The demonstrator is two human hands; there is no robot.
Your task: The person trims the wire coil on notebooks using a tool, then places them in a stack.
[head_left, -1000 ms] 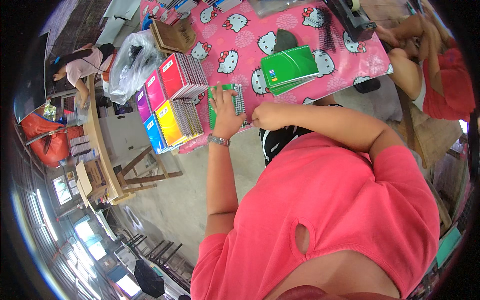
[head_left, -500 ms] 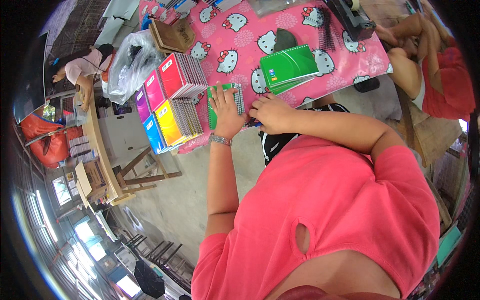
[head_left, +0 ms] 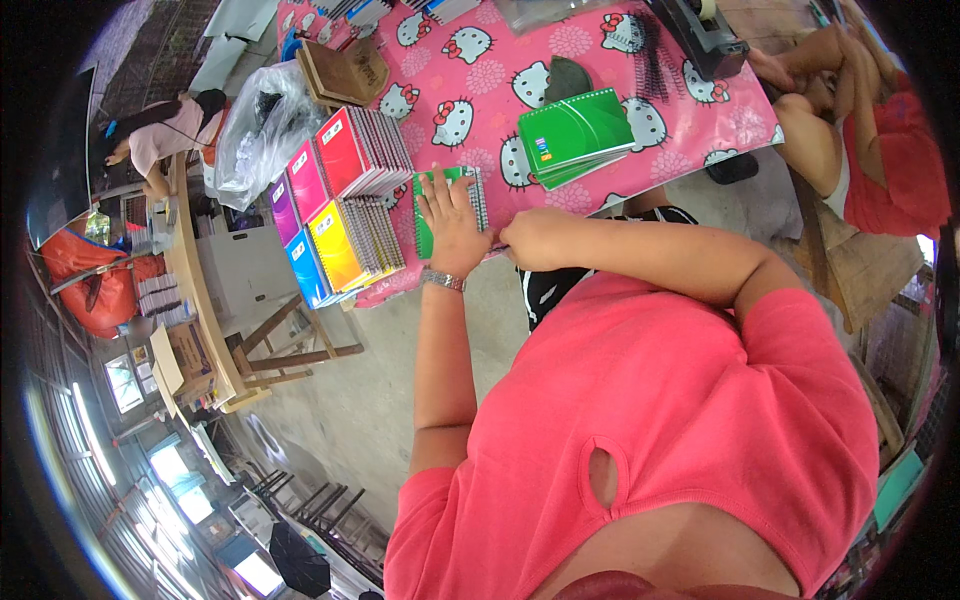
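Notebook (head_left: 424,240) — left hand (head_left: 455,230) spread atop; right hand (head_left: 540,240) curled.

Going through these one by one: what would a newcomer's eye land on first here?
Likely the bright coral shirt filling the lower middle, then the pink cartoon-cat tablecloth across the top. On its left side, a block of red, magenta, purple, yellow and blue spiral notebooks stands out. Beside that block, the left grip, fingers spread, lies on a green notebook near the table's edge.
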